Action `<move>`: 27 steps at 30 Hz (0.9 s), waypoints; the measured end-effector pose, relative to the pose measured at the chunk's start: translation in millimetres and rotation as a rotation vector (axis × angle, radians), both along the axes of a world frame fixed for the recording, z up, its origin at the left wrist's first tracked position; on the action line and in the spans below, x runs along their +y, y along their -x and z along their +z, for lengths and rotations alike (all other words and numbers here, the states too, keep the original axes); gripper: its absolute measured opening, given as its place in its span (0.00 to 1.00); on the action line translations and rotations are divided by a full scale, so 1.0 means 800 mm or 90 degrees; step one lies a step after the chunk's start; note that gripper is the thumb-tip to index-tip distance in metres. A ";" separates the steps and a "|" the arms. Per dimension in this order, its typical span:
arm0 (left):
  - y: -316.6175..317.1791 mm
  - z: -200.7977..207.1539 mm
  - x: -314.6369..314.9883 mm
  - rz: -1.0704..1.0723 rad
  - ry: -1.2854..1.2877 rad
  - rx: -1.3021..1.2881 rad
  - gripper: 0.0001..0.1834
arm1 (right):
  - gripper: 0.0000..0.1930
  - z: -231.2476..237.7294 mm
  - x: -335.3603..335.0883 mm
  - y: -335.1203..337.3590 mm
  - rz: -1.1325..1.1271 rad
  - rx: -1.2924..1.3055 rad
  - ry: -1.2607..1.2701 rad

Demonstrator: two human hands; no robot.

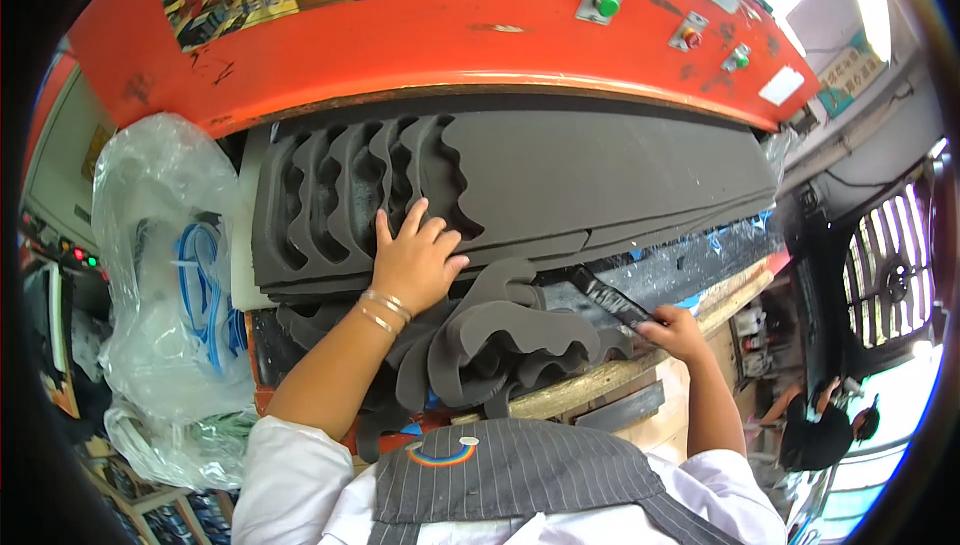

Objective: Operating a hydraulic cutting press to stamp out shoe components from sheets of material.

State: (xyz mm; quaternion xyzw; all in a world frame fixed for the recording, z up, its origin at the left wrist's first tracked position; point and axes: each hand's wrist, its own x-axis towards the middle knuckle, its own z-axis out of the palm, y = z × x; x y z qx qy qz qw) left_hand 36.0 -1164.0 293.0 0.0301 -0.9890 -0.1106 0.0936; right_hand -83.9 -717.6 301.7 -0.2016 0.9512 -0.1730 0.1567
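My left hand (415, 255) lies with its fingers spread on the near edge of a stack of dark grey foam sheets (600, 165), beside several wavy cut-out slots. My right hand (680, 333) grips the near end of a flat black bar (610, 297). The bar slants away toward the foam's front edge, its far end close to the loose pieces; its exact kind is unclear. Between my hands, wavy grey foam offcuts (520, 330) lie heaped over the table's front edge, some hanging down.
A red machine (450, 35) with a green button (606, 6) and a red button (691, 39) spans the far side. Clear plastic bags (150, 275) with blue straps stand at the left. A wooden edge (580, 390) borders the table. Far right are a large fan (895, 275) and another person (815, 430).
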 end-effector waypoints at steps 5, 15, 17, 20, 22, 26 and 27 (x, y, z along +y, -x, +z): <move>-0.012 -0.013 0.011 0.006 -0.113 0.055 0.22 | 0.17 0.123 -0.051 -0.016 -0.265 -0.126 0.241; -0.025 0.011 0.022 -0.029 -0.220 -0.037 0.45 | 0.27 0.240 -0.093 -0.035 -0.107 -0.007 0.411; -0.032 0.015 0.019 0.005 -0.270 -0.068 0.46 | 0.24 0.232 -0.175 -0.029 0.072 -0.171 0.406; -0.046 0.028 0.040 -0.103 -0.290 -0.117 0.47 | 0.17 0.172 -0.265 -0.020 0.101 -0.129 0.414; -0.061 0.034 0.060 -0.197 -0.239 -0.185 0.48 | 0.18 0.128 -0.312 -0.014 0.123 0.034 0.391; -0.085 0.020 0.065 -0.214 -0.251 -0.265 0.45 | 0.21 0.075 -0.380 -0.031 0.203 0.346 0.303; -0.086 0.013 0.060 -0.197 -0.283 -0.274 0.44 | 0.21 0.062 -0.386 -0.029 0.215 0.395 0.311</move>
